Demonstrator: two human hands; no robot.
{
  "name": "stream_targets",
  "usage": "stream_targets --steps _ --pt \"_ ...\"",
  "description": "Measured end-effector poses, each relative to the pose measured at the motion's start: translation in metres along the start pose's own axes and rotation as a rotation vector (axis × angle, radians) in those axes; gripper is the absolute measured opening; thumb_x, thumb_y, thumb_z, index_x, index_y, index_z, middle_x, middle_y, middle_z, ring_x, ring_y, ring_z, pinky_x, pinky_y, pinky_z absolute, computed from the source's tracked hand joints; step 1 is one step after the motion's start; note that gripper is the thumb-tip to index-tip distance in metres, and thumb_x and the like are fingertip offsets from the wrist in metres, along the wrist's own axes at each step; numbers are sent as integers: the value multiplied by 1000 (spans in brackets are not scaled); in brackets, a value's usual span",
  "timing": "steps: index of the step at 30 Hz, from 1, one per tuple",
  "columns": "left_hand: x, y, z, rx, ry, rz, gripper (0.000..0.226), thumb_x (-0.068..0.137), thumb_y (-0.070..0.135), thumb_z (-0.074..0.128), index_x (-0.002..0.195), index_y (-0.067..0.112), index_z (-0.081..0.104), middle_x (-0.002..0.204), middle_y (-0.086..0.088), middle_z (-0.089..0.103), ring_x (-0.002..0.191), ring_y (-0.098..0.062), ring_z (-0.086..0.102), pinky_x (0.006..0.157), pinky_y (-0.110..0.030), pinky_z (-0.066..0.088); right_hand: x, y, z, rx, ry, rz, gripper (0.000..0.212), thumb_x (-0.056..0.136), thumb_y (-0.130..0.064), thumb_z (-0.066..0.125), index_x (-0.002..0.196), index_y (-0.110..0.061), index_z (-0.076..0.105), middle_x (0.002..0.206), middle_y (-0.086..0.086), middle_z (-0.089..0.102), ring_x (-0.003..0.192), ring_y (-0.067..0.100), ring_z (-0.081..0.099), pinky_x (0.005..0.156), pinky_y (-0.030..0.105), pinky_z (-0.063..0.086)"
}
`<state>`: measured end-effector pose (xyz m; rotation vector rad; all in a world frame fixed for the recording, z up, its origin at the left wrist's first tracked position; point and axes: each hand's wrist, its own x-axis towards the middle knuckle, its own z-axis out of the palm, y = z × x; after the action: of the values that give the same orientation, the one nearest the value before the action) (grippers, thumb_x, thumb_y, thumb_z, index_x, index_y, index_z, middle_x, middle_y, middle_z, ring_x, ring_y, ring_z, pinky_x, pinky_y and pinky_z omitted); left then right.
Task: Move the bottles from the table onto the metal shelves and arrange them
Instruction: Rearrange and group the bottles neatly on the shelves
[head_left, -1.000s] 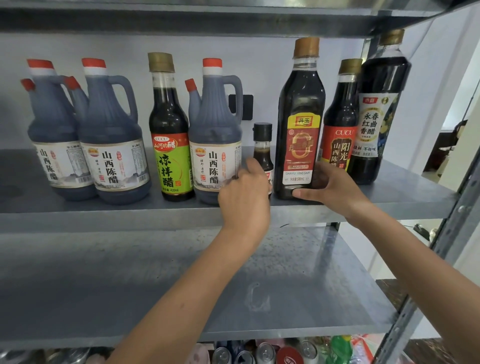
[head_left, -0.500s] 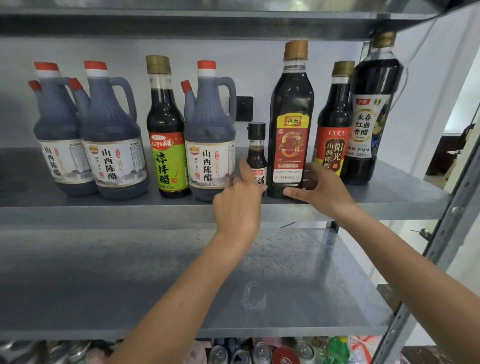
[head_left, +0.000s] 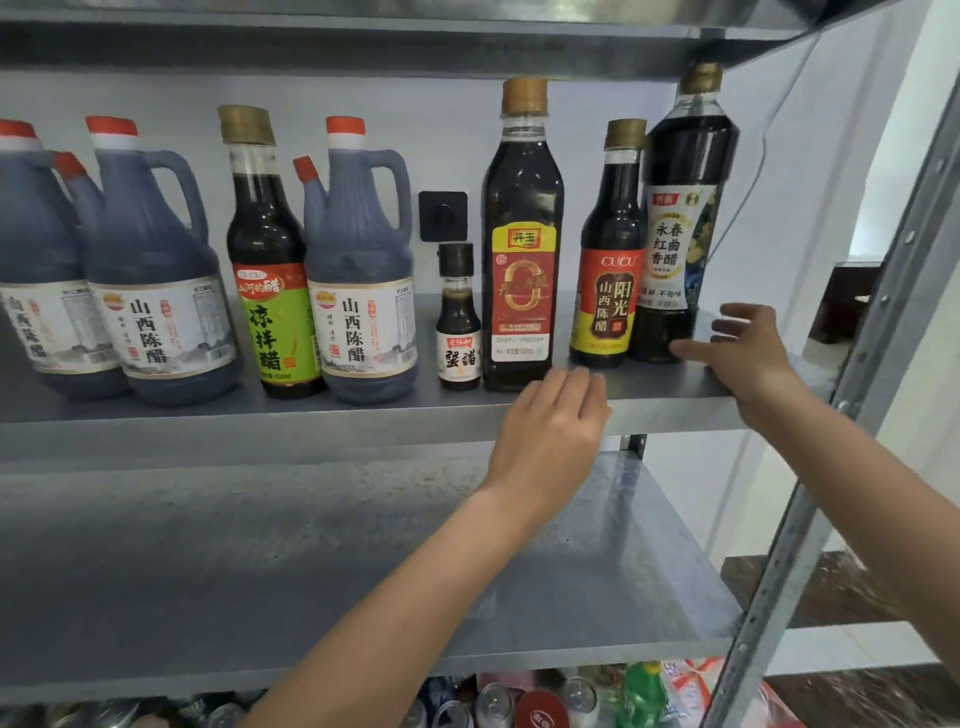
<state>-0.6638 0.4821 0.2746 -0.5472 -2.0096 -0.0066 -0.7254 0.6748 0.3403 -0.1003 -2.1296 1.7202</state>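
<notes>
Aligning bottles on the shelf — both hands empty.
Left hand loose-fingered at 7 o'clock of CUCU bottle; right hand splayed at 4 o'clock of rightmost bottle — nudge bases, not necks.

Head view, close, facing shelf

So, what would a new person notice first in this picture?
First the row of dark bottles on the upper shelf, with the tall red-labelled bottle standing beside a tiny bottle near the middle. Then the two open hands: the left hand in front of the shelf edge, the right hand beside the base of the rightmost bottle.
</notes>
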Motion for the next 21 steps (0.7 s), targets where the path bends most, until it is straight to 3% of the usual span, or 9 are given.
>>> stream_targets --steps 2,4,6,8,10,13,16,21 --pt "26 15 -6 -170 -161 -189 50 90 17 62 133 -3 46 127 -19 55 114 -29 54 86 -36 52 10 -1 1 -3 -68 18 81 74 -12 78 139 -11 29 141 9 41 126 24 43 96 32 39" --pt "57 25 -8 -329 -277 -455 67 98 25 47 149 4 9 155 -16 19 140 -27 24 106 -39 37 18 -1 5 8 -139 3 86 73 -11 79 142 -12 26 143 7 41 124 21 45 94 30 40" --pt "83 31 -3 -441 -318 -647 77 97 27 48 150 9 -6 159 -11 1 145 -25 7 113 -40 24 23 -1 9 -13 -179 -21 87 71 -11 80 141 -13 29 138 6 47 116 19 49 91 30 42" --pt "98 31 8 -512 -275 -731 85 93 24 55 149 8 -6 158 -13 6 145 -28 12 114 -39 22 26 -1 12 -23 -198 -42 85 69 -13 82 138 -13 32 133 7 51 112 19 52 92 32 45" --pt "103 29 20 -567 -251 -826 89 90 21 61 149 7 -4 151 -16 24 137 -30 30 108 -42 34 27 0 12 -11 -209 -51 84 67 -14 83 136 -12 35 131 7 53 110 18 53 95 35 47" --pt "104 25 31 -576 -273 -939 72 87 20 65 140 6 19 131 -16 46 117 -32 52 89 -41 47 30 1 8 -13 -212 -71 83 66 -12 83 135 -11 37 130 6 53 106 16 51 88 30 46" --pt "102 21 30 -545 -281 -916 54 86 20 66 126 6 33 123 -14 52 110 -31 56 81 -37 47 33 3 7 -29 -206 -89 84 65 -13 84 134 -11 37 130 6 53 106 16 51 90 30 46" --pt "98 23 26 -517 -278 -872 52 86 21 66 124 5 34 123 -14 54 110 -30 57 79 -35 46 34 8 6 -70 -191 -112 85 63 -21 86 133 -13 39 130 5 54 111 18 52 96 34 46"
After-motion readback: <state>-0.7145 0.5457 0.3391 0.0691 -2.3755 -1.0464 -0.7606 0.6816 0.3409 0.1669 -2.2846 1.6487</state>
